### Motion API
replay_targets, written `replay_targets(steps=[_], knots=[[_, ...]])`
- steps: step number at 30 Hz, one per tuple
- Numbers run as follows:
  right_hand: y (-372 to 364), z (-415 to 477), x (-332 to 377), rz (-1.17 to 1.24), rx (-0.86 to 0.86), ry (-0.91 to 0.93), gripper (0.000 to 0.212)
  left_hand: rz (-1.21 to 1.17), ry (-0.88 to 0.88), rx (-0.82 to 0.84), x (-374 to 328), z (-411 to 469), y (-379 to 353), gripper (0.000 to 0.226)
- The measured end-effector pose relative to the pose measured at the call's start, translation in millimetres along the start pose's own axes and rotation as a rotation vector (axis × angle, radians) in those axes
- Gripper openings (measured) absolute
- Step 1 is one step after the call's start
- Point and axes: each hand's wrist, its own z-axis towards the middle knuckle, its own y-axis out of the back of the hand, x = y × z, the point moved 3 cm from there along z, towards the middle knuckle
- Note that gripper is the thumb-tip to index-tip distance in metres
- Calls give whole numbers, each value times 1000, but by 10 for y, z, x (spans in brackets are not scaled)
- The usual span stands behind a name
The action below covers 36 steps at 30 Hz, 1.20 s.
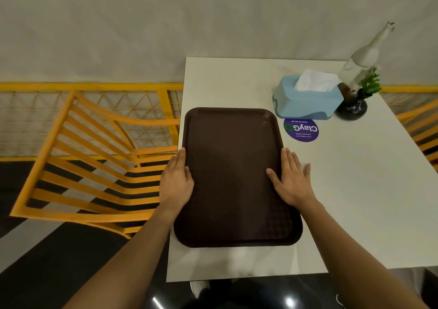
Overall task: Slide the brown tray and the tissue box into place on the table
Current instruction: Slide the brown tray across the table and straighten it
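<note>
Head view, items on the white tabletop (343, 202), which is filling the centre and right of the frame.

Item 1: brown tray (234, 178), empty, lying flat at centre frame, its long sides running up and down the picture and its left edge sitting along the tabletop's left edge.

Item 2: left hand (176, 183), lying flat and open against the tray's left rim, fingers extended, gripping nothing.

Item 3: right hand (291, 180), lying flat and open over the tray's right rim, thumb on the tray floor, fingers spreading onto the tabletop; nothing is being clasped.

Item 4: light blue tissue box (305, 100), upper right of frame, just beyond the tray's upper right corner, a white tissue standing up from its slot, untouched.

Item 5: purple round sticker (301, 129), between tray and box. Dark vase with figurine and small plant (355, 95), touching or just behind the box's right end; which cannot be told.

Handling note, as judgement: the tray step is appearing to be in hand. Pressing evenly with both palms is keeping the tray square; pushing low and slowly is avoiding overhang on the left edge and a bump into the box, which could topple the vase.
</note>
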Motion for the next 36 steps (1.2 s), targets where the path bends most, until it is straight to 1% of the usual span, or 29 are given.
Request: replay_targets(steps=[5,12,25,30,33,36], knots=[[51,164,-60,5,11,20,84,-16,8,-6,-76,73,-31,57],[36,164,-69,24,-1,42,85,-16,4,-1,-53,84,-40,57],[68,187,-26,30,-5,35,85,-58,43,38,-55,104,-52,59],[96,196,-28,36,7,29,84,-98,48,88,-43,122,-50,62],[178,192,-31,110,20,29,84,-114,68,112,-41,136,-3,66],[331,174,-94,277,-48,-5,82,-98,62,69,-85,174,96,68]])
